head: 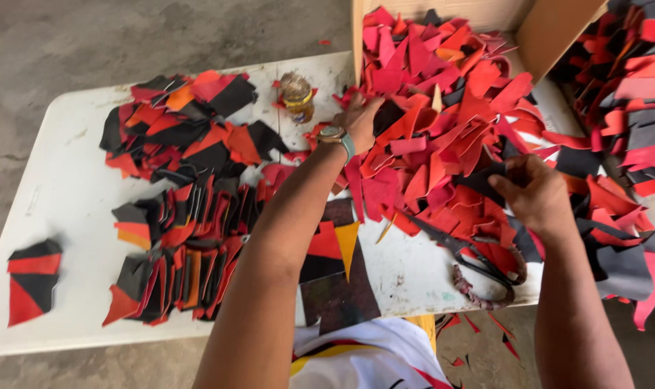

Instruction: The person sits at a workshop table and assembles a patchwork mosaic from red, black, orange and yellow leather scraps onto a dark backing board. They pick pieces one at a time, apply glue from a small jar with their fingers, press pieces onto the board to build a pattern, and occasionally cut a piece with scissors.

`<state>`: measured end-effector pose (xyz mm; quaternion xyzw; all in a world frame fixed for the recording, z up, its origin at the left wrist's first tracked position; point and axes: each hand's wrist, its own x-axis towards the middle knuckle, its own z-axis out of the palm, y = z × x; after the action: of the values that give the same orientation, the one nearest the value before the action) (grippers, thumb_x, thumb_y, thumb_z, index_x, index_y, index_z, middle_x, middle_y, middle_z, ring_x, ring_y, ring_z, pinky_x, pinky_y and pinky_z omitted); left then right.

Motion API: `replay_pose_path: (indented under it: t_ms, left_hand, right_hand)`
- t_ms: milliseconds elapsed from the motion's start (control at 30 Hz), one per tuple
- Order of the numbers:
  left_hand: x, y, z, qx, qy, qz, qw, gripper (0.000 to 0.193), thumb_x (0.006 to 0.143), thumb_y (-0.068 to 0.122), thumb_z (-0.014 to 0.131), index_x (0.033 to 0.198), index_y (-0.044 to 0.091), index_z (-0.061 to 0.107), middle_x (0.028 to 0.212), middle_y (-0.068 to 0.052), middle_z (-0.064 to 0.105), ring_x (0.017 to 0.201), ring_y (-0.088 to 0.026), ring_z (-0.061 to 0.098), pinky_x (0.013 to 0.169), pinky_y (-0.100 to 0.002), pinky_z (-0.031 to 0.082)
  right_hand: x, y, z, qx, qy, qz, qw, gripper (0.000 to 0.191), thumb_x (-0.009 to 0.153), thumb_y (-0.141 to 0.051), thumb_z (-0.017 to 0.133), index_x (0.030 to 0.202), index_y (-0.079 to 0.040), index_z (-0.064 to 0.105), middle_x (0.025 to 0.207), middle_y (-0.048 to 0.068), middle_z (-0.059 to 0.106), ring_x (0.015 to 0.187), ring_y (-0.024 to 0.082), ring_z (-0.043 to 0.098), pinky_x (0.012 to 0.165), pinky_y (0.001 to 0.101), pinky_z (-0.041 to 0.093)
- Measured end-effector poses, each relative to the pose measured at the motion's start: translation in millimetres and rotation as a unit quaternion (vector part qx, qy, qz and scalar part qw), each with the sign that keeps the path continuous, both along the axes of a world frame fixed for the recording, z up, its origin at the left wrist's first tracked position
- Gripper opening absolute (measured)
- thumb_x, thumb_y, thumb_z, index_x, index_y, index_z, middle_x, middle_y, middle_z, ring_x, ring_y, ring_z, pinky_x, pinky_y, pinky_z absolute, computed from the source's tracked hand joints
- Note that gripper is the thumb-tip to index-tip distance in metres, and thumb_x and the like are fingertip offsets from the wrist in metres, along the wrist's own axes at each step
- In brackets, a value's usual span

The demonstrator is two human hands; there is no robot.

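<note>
My left hand, with a watch on the wrist, reaches into a big heap of red, pink and black fabric scraps and its fingers rest on a black piece. My right hand is at the right side of the same heap, fingers closed on a black scrap. Black scissors with wrapped handles lie on the white table just below the heap, between my arms.
Stacked red, orange and black cut pieces lie in rows at the left, one small pile near the left edge. A small jar stands at the back. A cardboard box and more scraps are at the right.
</note>
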<state>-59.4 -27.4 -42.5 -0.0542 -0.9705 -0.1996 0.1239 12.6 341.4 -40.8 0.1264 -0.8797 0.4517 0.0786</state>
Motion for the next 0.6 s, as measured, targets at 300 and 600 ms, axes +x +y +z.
replay_pose_path:
  t_ms: [300, 600]
  left_hand:
    - [-28.2, -36.0, 44.7, 0.301, 0.018, -0.142, 0.943, 0.013, 0.094, 0.012, 0.073, 0.092, 0.001, 0.067, 0.085, -0.009, 0.076, 0.082, -0.019, 0.073, 0.078, -0.034, 0.057]
    - [3.8, -35.0, 78.2, 0.451, -0.082, -0.209, 0.864, 0.016, 0.102, 0.016, 0.063, 0.103, 0.001, 0.066, 0.095, -0.007, 0.076, 0.094, -0.013, 0.076, 0.086, -0.027, 0.057]
  right_hand:
    - [2.6, 4.7, -6.8, 0.036, 0.015, -0.027, 0.999, 0.031, 0.092, -0.016, 0.082, 0.111, 0.002, 0.066, 0.083, 0.006, 0.066, 0.074, 0.009, 0.057, 0.067, 0.0275, 0.049]
    - [14.7, -7.2, 19.4, 0.061, 0.151, -0.071, 0.984, 0.035, 0.091, -0.017, 0.085, 0.112, 0.002, 0.065, 0.097, 0.012, 0.072, 0.086, 0.021, 0.069, 0.077, 0.0341, 0.054]
